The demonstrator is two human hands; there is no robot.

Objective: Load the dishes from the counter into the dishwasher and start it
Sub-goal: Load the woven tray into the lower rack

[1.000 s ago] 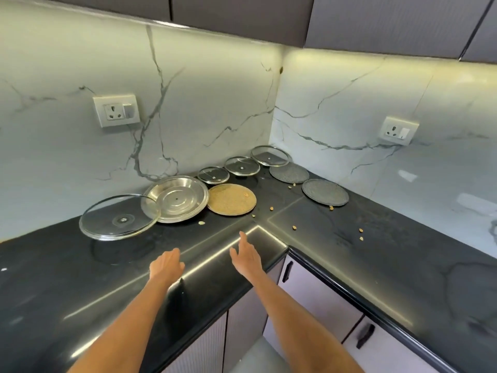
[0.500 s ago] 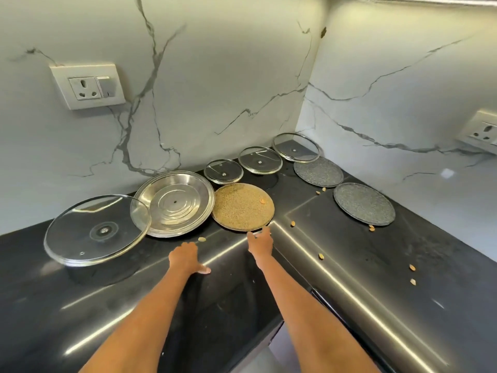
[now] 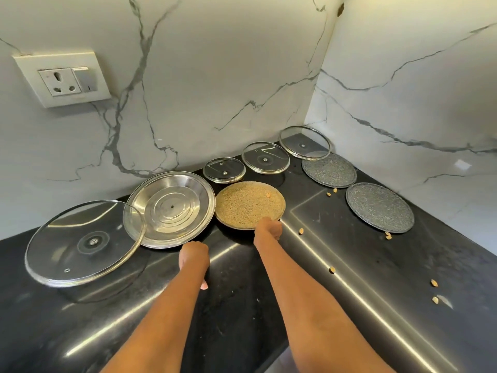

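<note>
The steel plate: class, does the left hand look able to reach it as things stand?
Probably yes: the left hand rests on the counter beside the steel plate, nothing between them, though the large glass lid overlaps its left edge.

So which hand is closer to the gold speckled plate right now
The right hand is nearer: it is at the near rim of the gold speckled plate. The left hand sits apart on the counter, nearer the person and to the left, by the steel plate.

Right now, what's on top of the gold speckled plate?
One small nut-like crumb lies on the gold speckled plate near its far right rim. The right hand covers the plate's near edge, so anything under it is hidden. The rest looks bare.
</note>
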